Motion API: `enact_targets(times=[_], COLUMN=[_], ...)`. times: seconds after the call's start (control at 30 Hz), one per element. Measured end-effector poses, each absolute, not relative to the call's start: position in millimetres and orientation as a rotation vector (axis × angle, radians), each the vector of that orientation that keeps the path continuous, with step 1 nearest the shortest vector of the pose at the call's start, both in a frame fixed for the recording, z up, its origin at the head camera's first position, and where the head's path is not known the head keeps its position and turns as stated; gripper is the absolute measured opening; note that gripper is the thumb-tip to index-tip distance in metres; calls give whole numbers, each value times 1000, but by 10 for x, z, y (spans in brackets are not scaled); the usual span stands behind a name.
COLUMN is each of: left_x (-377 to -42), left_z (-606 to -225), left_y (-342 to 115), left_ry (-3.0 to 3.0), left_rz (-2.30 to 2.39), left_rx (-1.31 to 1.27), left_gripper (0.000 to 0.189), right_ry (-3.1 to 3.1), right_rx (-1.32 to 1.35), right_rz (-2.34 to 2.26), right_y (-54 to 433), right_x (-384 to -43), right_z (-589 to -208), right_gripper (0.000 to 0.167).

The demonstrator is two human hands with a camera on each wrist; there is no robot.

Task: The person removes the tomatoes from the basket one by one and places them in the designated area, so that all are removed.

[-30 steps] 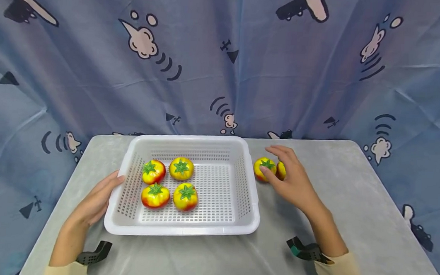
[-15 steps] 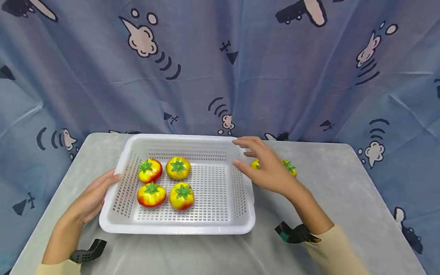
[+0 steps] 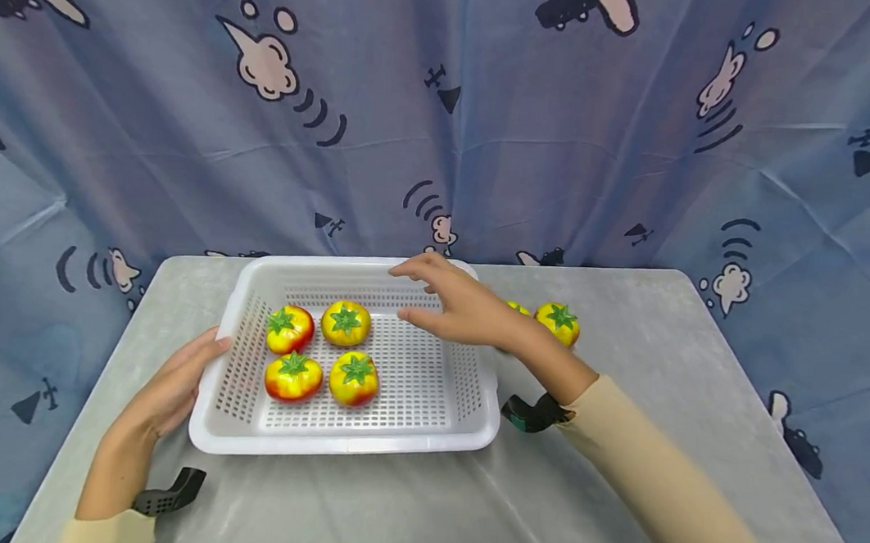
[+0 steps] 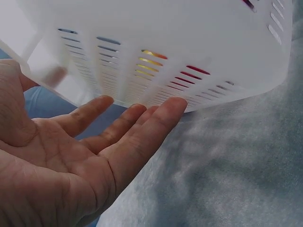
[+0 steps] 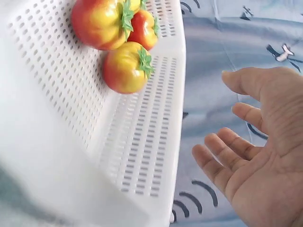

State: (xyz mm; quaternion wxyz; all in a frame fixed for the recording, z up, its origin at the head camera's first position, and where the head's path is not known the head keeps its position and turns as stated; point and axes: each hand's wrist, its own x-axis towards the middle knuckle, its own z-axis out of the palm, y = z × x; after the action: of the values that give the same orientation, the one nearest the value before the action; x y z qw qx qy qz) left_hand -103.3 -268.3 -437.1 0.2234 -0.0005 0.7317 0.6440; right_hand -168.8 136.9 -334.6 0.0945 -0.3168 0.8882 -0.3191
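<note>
A white perforated plastic basket (image 3: 345, 445) stands on the table with several yellow-red, tomato-like fruits with green leafy tops, such as one fruit (image 3: 354, 379), grouped in its left half. At its left end my left hand (image 3: 178, 385) grips the rim, thumb over the edge. In the left wrist view, the fingertips (image 4: 173, 106) lie against the slotted outer wall (image 4: 227, 42). My right hand (image 3: 459, 301) hovers above the basket's far right part, fingers spread and holding nothing. Right of the basket lie two more fruits: one fruit (image 3: 559, 323) in plain sight, the other (image 3: 518, 307) mostly hidden behind my right wrist.
A grey cloth-like surface covers the table (image 3: 624, 331). Behind it hangs a blue patterned curtain (image 3: 382, 162), close to the table's back edge. Each wrist wears a black camera mount, the right mount (image 3: 534, 414) near the basket's right end.
My right hand has moved left from beside the two fruits on the table to above the basket, its fingers empty throughout. The left hand keeps its place on the rim.
</note>
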Motion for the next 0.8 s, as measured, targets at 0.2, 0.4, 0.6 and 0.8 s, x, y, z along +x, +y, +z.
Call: enact_targets(times=[0.2, 0.4, 0.6, 0.8], left_x=[-1033, -1000, -936, -996], left_z=[-4381, -4416, -4424, -4384], left_y=[-2696, -2681, -2685, -2672], left_ry=[1992, 1994, 2013, 2008], left_rz=[1813, 1827, 1798, 1789], left_rx=[1, 29, -2, 9], left_gripper=[73, 73, 72, 73], right_ry=[2594, 2552, 2512, 2514], right_rx=[-1010, -1009, -1031, -1028], right_rz=[-854, -798, -731, -690], right_y=[1150, 994, 825, 718], right_x=[-1788, -1867, -1933, -1997], right_z=[-3399, -3477, -3599, -3676], right_gripper=[55, 56, 60, 63])
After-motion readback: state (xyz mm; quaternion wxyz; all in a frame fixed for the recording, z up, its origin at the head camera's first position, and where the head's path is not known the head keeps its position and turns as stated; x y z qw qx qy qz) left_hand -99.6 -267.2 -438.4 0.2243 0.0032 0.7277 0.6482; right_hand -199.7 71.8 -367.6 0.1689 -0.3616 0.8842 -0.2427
